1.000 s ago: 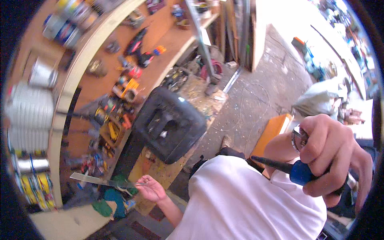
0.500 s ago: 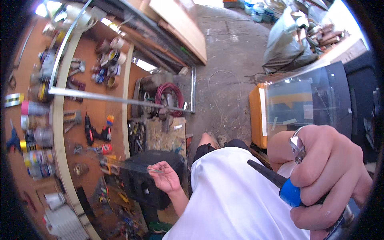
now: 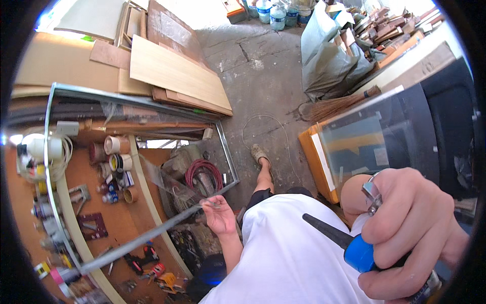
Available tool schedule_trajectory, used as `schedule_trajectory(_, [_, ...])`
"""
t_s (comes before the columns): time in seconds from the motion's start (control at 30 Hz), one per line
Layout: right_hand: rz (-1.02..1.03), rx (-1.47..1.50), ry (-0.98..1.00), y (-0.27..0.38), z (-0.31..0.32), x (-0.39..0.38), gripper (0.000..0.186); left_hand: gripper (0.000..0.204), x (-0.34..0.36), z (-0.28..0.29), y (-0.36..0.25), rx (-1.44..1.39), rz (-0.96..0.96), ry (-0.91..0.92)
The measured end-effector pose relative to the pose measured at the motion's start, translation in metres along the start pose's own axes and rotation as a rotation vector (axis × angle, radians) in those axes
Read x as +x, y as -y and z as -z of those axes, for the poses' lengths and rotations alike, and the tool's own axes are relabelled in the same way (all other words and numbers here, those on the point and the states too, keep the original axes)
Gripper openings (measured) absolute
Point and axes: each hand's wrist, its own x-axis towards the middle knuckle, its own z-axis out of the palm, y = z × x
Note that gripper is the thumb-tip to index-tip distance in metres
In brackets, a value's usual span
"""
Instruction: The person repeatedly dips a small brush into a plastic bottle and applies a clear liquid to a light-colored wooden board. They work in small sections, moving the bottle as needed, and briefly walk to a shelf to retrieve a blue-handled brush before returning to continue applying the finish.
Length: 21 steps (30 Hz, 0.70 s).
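My right hand point(image 3: 412, 233), large at the lower right, is wrapped round a tool with a tapered black nozzle point(image 3: 326, 229) and a blue collar point(image 3: 360, 253). A small metal part point(image 3: 372, 192) sticks up by its index finger; the tool's rear is mostly hidden by the hand. My left hand point(image 3: 221, 215) has thumb and fingers pinched on a thin clear strip point(image 3: 164, 175), glass or plastic, that stretches away to the left. Behind those fingers runs the near bar of a rectangular metal frame point(image 3: 147, 237).
Left are shelves point(image 3: 114, 223) with jars and tools, and boards point(image 3: 174, 73). A coiled red hose point(image 3: 202, 175) lies beyond my left hand. Right stand glass panes point(image 3: 354, 142), a straw broom point(image 3: 334, 109) and a sack of wood offcuts point(image 3: 331, 61). Water bottles point(image 3: 277, 17) stand at the far end.
My view has swung left and tipped farther ahead, and one foot now shows forward. Left hand and clear strip appear closer to the metal frame's bar. The right hand keeps its grip.
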Motion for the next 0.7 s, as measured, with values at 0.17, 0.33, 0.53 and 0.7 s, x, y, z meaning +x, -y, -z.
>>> schedule_trajectory(0.17, [-0.050,-0.032,0.010,-0.081,0.068,0.024,0.027,0.010,0.122,-0.025,0.023,-0.015,0.013,-0.019])
schedule_trajectory(0.33, [-0.199,-0.217,-0.064,-0.118,0.138,0.026,0.031,0.010,0.236,-0.053,0.046,-0.002,0.044,0.029])
schedule_trajectory(0.53, [-1.116,-0.579,-0.717,-0.189,0.250,-0.091,0.028,0.007,0.382,-0.077,0.097,0.062,0.076,0.098])
schedule_trajectory(0.7, [-1.550,-0.560,-1.050,-0.288,0.324,-0.220,0.024,0.007,0.519,-0.108,0.165,0.138,0.044,0.186])
